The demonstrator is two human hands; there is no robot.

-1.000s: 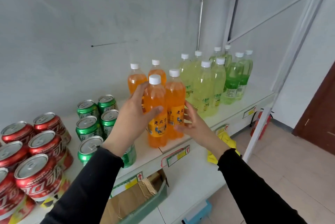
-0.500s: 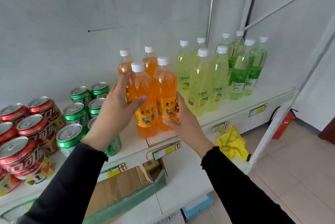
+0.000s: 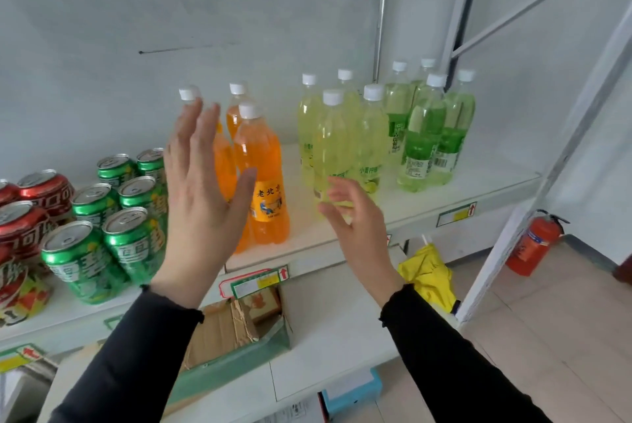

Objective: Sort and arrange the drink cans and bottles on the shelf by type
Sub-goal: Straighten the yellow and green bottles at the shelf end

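On the white shelf [image 3: 444,197] stand groups of drinks. Red cans [image 3: 30,210] are at the far left, green cans [image 3: 99,214] beside them. Several orange bottles [image 3: 263,176] stand in the middle, pale yellow bottles [image 3: 338,145] to their right, and green-labelled bottles [image 3: 427,135] furthest right. My left hand [image 3: 201,197] is raised flat with fingers straight, in front of the left orange bottles, holding nothing. My right hand [image 3: 355,217] hovers with relaxed fingers in front of the yellow bottles, holding nothing.
A torn cardboard box [image 3: 225,327] lies on the lower shelf. A yellow cloth [image 3: 427,272] hangs below the shelf edge. A red fire extinguisher [image 3: 533,241] stands on the floor at the right, past the white shelf post [image 3: 506,251].
Both hands have let go of the front orange bottles and pulled back. My left hand opened flat; my right hand drifted right toward the yellow bottles.
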